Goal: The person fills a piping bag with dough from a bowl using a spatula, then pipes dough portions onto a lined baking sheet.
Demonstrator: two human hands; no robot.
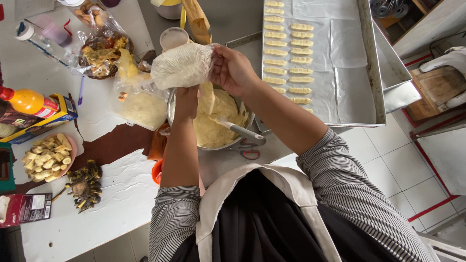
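Tray (349, 58) lay at the table's right edge, carrying two rows of pale piped dough strips (301, 58). Bowl (171, 104) of yellow dough sat just left of its near corner, spatula (240, 130) inside. Piping bag (182, 65) hung above the bowl: right hand (232, 70) clenched on its end, left hand (187, 102) grasping it from beneath.

Far left of surface (121, 204): orange bottle (29, 102) w/ red cap and red-white label lies on a yellow-blue box (41, 123). Dark red flat packet (25, 208) at bottom left. Clear plastic bags (104, 46) near top, beside a capped clear bottle (39, 41).
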